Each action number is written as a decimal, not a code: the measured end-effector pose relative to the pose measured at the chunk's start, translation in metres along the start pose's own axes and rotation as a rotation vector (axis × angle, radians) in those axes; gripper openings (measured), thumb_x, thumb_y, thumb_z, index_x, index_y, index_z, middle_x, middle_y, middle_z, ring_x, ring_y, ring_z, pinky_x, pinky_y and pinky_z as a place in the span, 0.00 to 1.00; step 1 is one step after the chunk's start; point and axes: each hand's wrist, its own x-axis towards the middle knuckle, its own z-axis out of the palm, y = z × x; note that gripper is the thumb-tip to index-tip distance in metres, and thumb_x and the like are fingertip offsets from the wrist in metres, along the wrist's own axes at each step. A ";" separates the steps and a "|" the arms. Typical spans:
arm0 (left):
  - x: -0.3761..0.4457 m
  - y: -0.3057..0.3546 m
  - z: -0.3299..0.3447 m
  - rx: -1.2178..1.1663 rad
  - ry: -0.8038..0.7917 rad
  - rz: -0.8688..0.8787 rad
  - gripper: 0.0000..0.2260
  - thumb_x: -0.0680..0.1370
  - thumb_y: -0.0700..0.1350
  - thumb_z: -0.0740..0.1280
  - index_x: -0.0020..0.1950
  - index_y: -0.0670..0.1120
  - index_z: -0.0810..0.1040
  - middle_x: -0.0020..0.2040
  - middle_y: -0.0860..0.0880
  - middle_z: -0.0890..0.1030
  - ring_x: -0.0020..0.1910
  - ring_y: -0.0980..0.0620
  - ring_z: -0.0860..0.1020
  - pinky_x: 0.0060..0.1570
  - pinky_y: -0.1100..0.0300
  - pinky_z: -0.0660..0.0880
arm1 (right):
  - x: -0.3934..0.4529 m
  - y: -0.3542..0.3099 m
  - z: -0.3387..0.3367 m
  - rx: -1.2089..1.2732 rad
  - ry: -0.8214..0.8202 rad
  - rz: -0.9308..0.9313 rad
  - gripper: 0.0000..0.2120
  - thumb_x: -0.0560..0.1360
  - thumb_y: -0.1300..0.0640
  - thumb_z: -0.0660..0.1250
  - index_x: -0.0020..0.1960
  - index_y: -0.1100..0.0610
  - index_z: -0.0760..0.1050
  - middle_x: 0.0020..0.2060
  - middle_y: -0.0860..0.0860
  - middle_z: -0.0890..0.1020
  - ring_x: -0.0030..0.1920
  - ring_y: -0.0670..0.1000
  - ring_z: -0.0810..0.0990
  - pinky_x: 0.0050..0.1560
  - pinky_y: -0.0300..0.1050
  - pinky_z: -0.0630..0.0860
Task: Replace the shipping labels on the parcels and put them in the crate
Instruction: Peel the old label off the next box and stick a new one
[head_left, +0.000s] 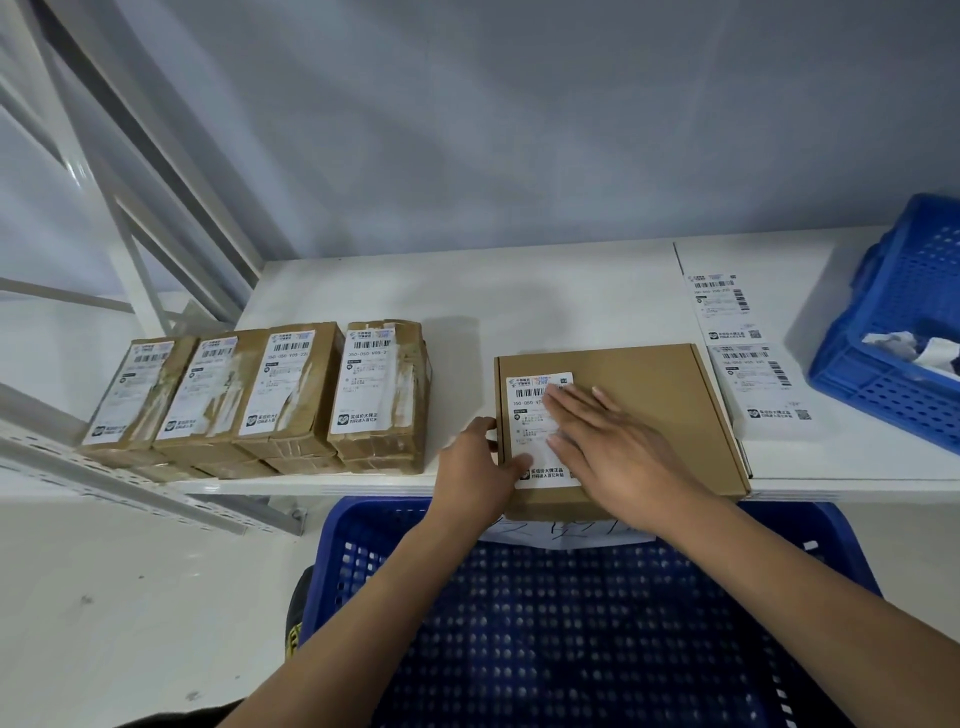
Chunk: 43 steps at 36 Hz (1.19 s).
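Observation:
A flat brown cardboard parcel (654, 410) lies on the white shelf (519, 301), its front edge over the shelf's lip. A white shipping label (530, 410) sits on its left part. My right hand (608, 441) lies flat on that label with fingers spread. My left hand (475, 462) grips the parcel's left edge, thumb on the label's lower corner. Several taped brown parcels (260, 395) with labels stand in a row to the left. A large blue crate (571, 613) sits below the shelf, in front of me.
A sheet of spare labels (737, 338) lies on the shelf right of the parcel. A second blue crate (904, 332) holding crumpled paper stands at the far right. White shelf struts rise at the left.

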 end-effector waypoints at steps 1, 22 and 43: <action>0.000 0.000 0.000 -0.005 0.000 -0.003 0.24 0.78 0.45 0.73 0.73 0.46 0.72 0.63 0.47 0.82 0.60 0.48 0.81 0.61 0.50 0.79 | 0.001 0.001 -0.001 -0.008 -0.010 0.011 0.37 0.79 0.37 0.28 0.82 0.52 0.47 0.80 0.46 0.49 0.80 0.44 0.46 0.81 0.46 0.45; 0.007 -0.006 -0.007 -0.036 -0.016 -0.011 0.24 0.75 0.44 0.77 0.70 0.46 0.75 0.59 0.48 0.84 0.54 0.50 0.82 0.52 0.54 0.82 | -0.018 -0.020 -0.010 0.019 -0.143 0.066 0.30 0.84 0.41 0.39 0.80 0.52 0.36 0.79 0.45 0.36 0.79 0.44 0.35 0.80 0.46 0.37; -0.005 -0.011 0.037 0.825 -0.068 0.577 0.35 0.79 0.64 0.28 0.81 0.47 0.34 0.81 0.48 0.32 0.80 0.50 0.32 0.81 0.52 0.37 | -0.065 0.038 -0.052 0.232 -0.359 0.227 0.31 0.85 0.52 0.55 0.82 0.48 0.41 0.79 0.45 0.36 0.79 0.45 0.36 0.75 0.41 0.36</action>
